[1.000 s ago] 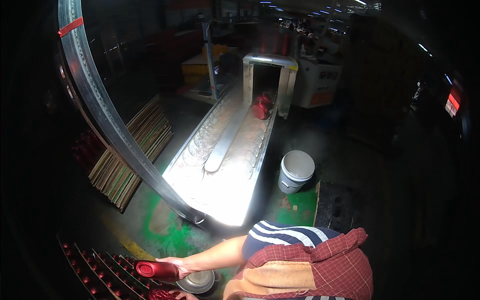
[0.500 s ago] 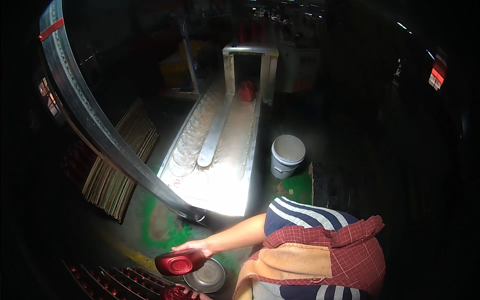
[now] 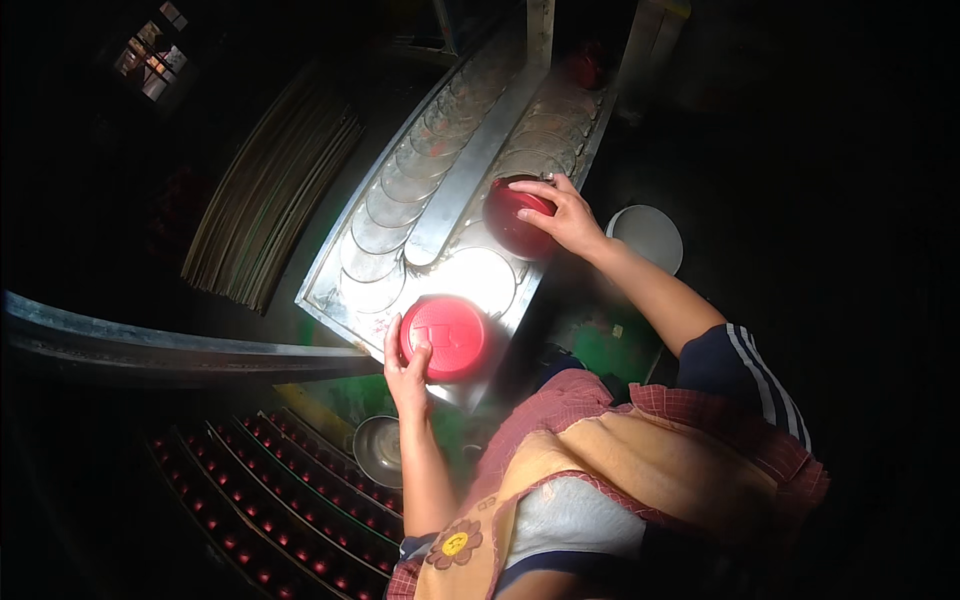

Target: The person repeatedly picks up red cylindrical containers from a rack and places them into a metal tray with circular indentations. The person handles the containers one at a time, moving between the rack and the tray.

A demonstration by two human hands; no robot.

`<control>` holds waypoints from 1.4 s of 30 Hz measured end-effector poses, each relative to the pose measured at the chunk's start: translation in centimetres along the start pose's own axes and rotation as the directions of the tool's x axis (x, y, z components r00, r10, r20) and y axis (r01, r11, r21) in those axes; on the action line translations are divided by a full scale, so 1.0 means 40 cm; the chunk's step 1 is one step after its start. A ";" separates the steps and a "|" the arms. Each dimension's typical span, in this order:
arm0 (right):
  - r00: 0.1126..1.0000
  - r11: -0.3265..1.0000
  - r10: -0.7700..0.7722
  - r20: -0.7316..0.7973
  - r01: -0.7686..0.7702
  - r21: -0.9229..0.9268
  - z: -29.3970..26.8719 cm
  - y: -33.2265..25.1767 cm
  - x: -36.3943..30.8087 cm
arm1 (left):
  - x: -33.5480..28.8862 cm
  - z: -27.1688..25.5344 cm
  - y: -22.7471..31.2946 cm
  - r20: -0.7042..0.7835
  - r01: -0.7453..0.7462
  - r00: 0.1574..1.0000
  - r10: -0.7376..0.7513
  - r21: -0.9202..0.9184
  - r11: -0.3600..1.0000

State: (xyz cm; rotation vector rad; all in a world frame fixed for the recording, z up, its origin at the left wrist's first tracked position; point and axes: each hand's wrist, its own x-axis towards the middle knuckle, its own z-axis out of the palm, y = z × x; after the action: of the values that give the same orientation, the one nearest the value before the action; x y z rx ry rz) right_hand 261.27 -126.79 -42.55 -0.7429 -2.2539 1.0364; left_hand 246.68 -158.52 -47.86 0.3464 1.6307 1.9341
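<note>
Left hand (image 3: 408, 372) grips a round red lid (image 3: 445, 338) by its near-left edge, fingers curled on the rim and thumb on its flat ribbed top, holding it over the near end of a long metal tray (image 3: 330, 270). Right hand (image 3: 566, 215) is closed over a darker red bowl (image 3: 516, 220), glossy and domed, which sits farther along the tray's right side. Two rows of shallow round moulds (image 3: 380, 207) run along the tray, split by a raised metal bar (image 3: 470, 160); the nearest right one glares white under the light. Left of the tray lies a stack of thin ridged sheets (image 3: 265, 205). Right of it, past the right forearm, stands a pale bucket (image 3: 650, 235). Near the left elbow sit a small steel bowl (image 3: 378, 450) and dark racks (image 3: 250, 480) dotted with small red pieces. A curved metal rail (image 3: 170, 345) crosses in front of the tray's near-left corner
</note>
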 end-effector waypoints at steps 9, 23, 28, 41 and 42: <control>0.987 0.954 0.013 -0.162 -0.061 -0.295 0.079 0.384 0.283 | 0.408 0.635 -0.189 0.065 -0.189 0.967 0.247 0.834 0.519; 0.942 0.886 -0.170 -0.291 0.275 0.373 0.102 0.189 -0.064 | -0.115 0.174 -0.011 0.065 -0.225 0.974 0.216 0.379 0.898; 0.839 0.742 -0.357 0.411 -0.012 0.670 0.465 -0.192 -0.554 | -0.725 -0.288 0.052 -0.551 -0.005 0.826 0.118 0.203 0.979; -0.039 0.411 -0.904 0.425 0.191 0.892 1.134 -1.376 -1.079 | -1.986 -1.057 0.292 -0.661 0.323 -0.436 0.611 0.519 0.791; -0.076 0.397 -0.901 0.427 0.253 0.882 1.189 -1.457 -1.113 | -2.020 -1.121 0.294 -0.634 0.460 -0.432 0.642 0.457 0.761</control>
State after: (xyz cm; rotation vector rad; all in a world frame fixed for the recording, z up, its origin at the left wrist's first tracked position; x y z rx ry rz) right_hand 245.86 -212.34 -33.48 1.6746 -2.2280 1.6360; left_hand 283.76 -242.65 -32.95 -1.9279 3.5539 1.1984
